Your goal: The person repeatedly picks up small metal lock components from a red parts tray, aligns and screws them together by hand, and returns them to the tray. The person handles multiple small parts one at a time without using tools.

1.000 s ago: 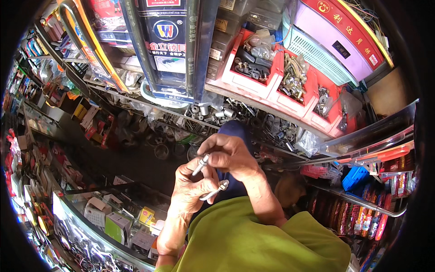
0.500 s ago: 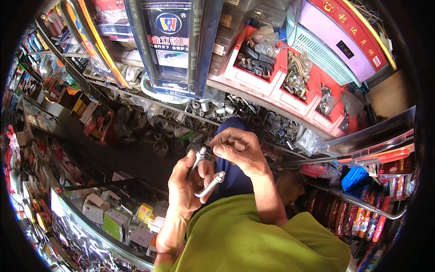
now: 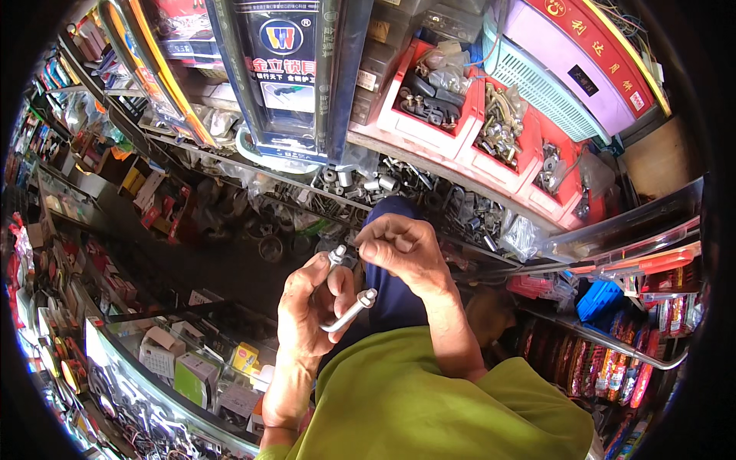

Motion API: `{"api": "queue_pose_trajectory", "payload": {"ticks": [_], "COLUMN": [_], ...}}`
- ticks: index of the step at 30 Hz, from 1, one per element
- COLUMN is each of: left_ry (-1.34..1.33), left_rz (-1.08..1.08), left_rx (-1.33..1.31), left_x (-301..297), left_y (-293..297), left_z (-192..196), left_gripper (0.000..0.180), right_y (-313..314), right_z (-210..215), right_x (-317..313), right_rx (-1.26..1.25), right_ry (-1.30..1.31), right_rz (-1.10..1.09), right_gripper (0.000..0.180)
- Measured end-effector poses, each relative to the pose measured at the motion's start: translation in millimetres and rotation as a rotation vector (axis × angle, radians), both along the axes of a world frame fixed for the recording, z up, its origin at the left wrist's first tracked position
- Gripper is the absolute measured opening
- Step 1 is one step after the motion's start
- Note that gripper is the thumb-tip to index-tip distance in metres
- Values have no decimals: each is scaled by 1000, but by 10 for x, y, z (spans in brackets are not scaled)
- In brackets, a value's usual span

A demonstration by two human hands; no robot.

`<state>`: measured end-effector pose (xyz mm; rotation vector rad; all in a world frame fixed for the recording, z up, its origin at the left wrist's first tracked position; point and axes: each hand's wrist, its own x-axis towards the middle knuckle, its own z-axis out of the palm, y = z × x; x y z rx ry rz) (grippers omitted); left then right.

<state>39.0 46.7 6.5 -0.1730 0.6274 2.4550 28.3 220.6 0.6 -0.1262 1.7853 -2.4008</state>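
Note:
My left hand (image 3: pixel 308 307) grips a bent silver metal U-bolt (image 3: pixel 349 310); one threaded end with a nut sticks up by my thumb, the other end points right below my fingers. My right hand (image 3: pixel 402 251) is closed just above it, its fingertips pinching at the upper end of the bolt near a small nut (image 3: pixel 336 253). Both hands are held in front of my chest, over my green shirt (image 3: pixel 429 406) and dark blue trousers.
Red bins (image 3: pixel 491 146) of bolts and metal fittings line the shelf ahead, loose nuts lying below them. A blue display board (image 3: pixel 287 69) stands upper centre. A glass counter (image 3: pixel 176 360) with small boxes lies lower left. Packaged goods hang at right.
Both hands have shifted slightly left and down in view. My right hand's fingers have turned at the bolt's upper end. The left hand keeps hold of the bolt.

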Motion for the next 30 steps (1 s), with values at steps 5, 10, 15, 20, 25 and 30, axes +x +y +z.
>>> {"api": "queue_pose_trajectory", "payload": {"ticks": [5,10,15,20,25,30], "left_ry": [24,-21,4,3,30,82], "left_rz": [6,47,90,176,177,199], "left_rx": [-78,-54,-44,-136,-82,-94], "left_x": [29,0,-17,-18,-41,-49], "left_y": [33,6,-24,26,-35,-58], "left_z": [5,74,16,45,36,26], "left_gripper": [32,36,34,35,38,39], "right_y": [-178,-33,-12,-191,-42,23], "right_z": [149,-62,177,335,108,109], "right_x": [7,-47,41,174,11,24], "right_rx": [-57,209,50,-61,101,-24], "right_ry": [-39,-50,-28,98,145,44], "right_rz": [141,-74,7,91,89,19], "right_gripper": [19,11,32,33,22,20]}}
